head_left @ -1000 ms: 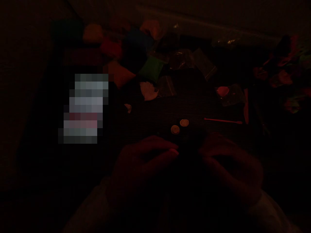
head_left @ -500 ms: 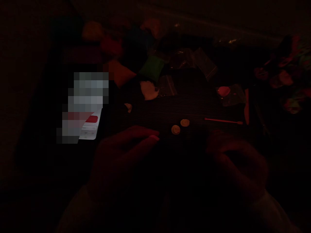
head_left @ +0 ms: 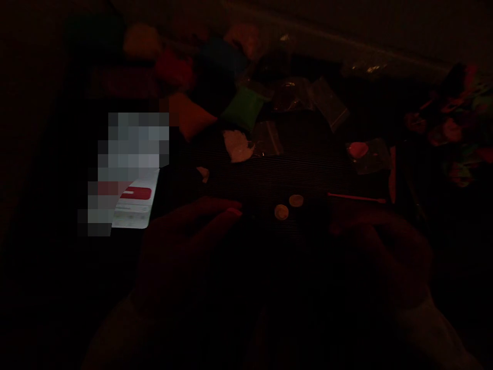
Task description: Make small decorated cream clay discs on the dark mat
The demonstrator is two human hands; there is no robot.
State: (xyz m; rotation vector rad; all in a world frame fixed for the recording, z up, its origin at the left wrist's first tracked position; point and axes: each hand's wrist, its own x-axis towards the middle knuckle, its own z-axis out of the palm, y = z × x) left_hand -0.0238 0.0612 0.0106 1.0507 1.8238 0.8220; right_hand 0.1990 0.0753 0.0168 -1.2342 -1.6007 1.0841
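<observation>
The view is very dark. My left hand (head_left: 188,241) is low, left of the middle, its thumb and forefinger pressed together; whether something small is between them is too dark to see. My right hand (head_left: 393,252) is at the lower right, fingers curled in and thumb near the fingertips, with anything inside hidden. Between the hands lie two small round pale discs (head_left: 281,212), apart from both. A thin pink stick (head_left: 356,198) lies just beyond my right fingers. A small pale scrap (head_left: 203,174) lies beyond my left hand.
A lit phone (head_left: 134,205), partly pixelated, is at left. Coloured packets, including an orange one (head_left: 188,115) and a green one (head_left: 244,108), lie behind with a white lump (head_left: 238,146). A clear bag (head_left: 367,155) with something pink and a flat stick (head_left: 392,174) are at right.
My left hand has drawn slightly left, away from the discs. My right fingers have shifted a little and look straighter. The view has moved slightly; the discs stay together.
</observation>
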